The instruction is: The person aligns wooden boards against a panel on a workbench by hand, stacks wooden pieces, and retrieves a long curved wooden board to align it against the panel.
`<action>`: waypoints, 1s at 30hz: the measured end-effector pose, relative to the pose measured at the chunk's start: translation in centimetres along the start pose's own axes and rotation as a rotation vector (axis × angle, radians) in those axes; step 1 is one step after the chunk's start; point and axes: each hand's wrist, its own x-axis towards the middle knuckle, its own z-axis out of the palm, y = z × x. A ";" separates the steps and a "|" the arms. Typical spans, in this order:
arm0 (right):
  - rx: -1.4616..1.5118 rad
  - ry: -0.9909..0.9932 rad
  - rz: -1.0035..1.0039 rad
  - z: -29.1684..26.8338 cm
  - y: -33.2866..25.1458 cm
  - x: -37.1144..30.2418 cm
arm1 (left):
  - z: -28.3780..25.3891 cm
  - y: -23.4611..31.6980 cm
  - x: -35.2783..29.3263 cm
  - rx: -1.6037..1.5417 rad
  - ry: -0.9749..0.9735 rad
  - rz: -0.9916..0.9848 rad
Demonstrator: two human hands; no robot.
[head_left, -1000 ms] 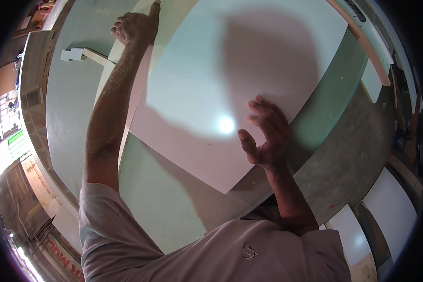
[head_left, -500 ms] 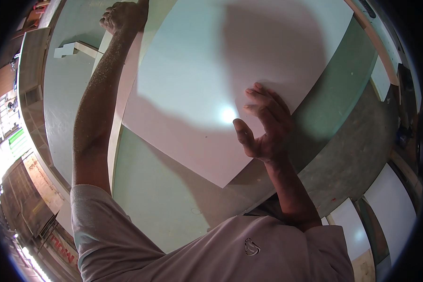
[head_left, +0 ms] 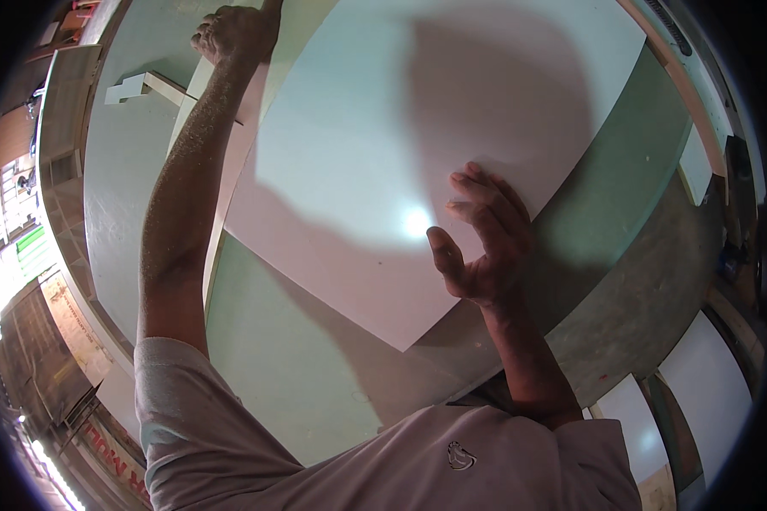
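Observation:
A large white board (head_left: pixel 341 153) lies slanted on a pale green table top (head_left: pixel 281 341), one corner pointing toward me. My right hand (head_left: pixel 490 230) is at the board's right edge with fingers spread and thumb apart, gripping nothing. At the far left, my left hand (head_left: pixel 230 36) is closed, its fingers curled down over the area of a long pale strip (head_left: pixel 222 209) that runs along the board's left edge. What those fingers grip, if anything, is hidden. Fine dust coats my left forearm.
Left of the strip, a notched white piece (head_left: pixel 128 89) is joined to a short pale bar on a grey-green surface (head_left: pixel 132 196). White panels (head_left: pixel 707 375) stand at the lower right beside the grey floor (head_left: pixel 648 298). A curved brown edge (head_left: pixel 686 85) borders the far right.
The whole scene has shifted slightly down and to the right in view. Both hands keep nearly the same pose against the board and strip.

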 end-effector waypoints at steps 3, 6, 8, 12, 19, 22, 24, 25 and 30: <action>0.005 0.015 -0.006 0.0 -0.1 0.2 | 0.1 -0.5 1.2 0.164 -0.012 0.069; 0.002 0.003 0.004 -0.1 -0.1 0.3 | 0.6 -0.5 1.3 0.121 0.056 0.039; 0.001 -0.024 0.031 -0.1 -0.1 0.3 | 0.7 -0.4 1.2 0.075 0.098 0.008; 0.017 0.007 0.010 0.1 0.1 0.4 | 0.9 -0.4 0.5 -0.010 0.073 0.012; 0.010 0.005 0.014 0.5 -0.1 0.6 | 1.3 -1.0 2.1 0.039 0.073 0.006; 0.008 0.001 0.018 0.8 -0.2 0.8 | 1.1 -1.1 2.2 0.037 0.079 -0.002; 0.011 0.006 0.016 1.0 -0.2 1.0 | 0.8 -1.1 2.1 0.046 0.071 0.001; 0.018 0.006 0.014 1.0 -0.2 1.0 | 0.5 -1.0 2.0 0.046 0.061 0.007; 0.034 -0.007 0.017 0.7 -0.2 1.4 | 0.0 -0.6 1.4 0.003 -0.127 0.001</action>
